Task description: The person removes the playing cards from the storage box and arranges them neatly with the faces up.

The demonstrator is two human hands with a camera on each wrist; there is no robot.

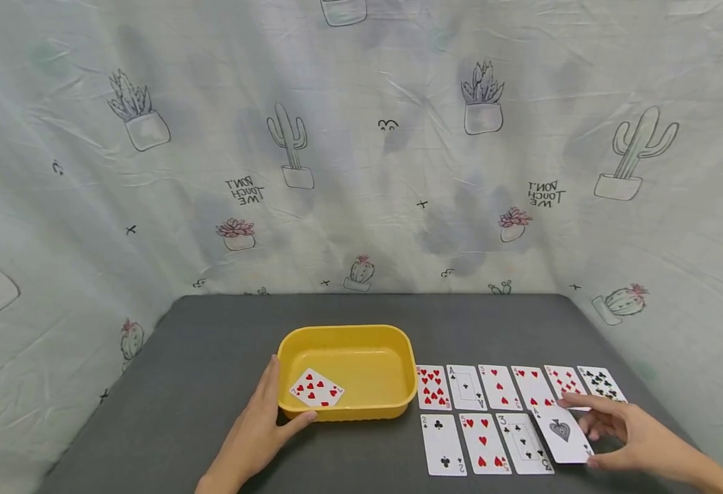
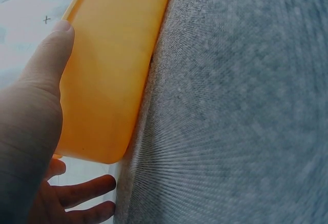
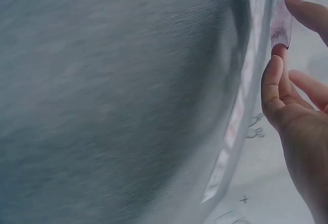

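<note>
A yellow tray (image 1: pixel 361 343) stands on the grey table (image 1: pixel 213 357) with one red-pip card (image 1: pixel 316 389) face up inside. My left hand (image 1: pixel 278 403) rests against its near left corner, fingers straight along the side and thumb (image 2: pixel 51 49) on the front wall of the tray (image 2: pixel 113 70). My right hand (image 1: pixel 584 436) pinches the ace of spades (image 1: pixel 559 432) between thumb and forefinger, tilted over the right end of the card rows. In the right wrist view the right hand (image 3: pixel 282 60) holds that card (image 3: pixel 281 21) by its edge.
Two rows of face-up cards lie right of the tray: a back row from the eight of hearts (image 1: pixel 433 387) to a clubs card (image 1: pixel 601 382), and a front row with the two of clubs (image 1: pixel 443 444), five of hearts (image 1: pixel 483 442), three of clubs (image 1: pixel 525 442). A cactus-print cloth (image 1: pixel 361 171) hangs behind.
</note>
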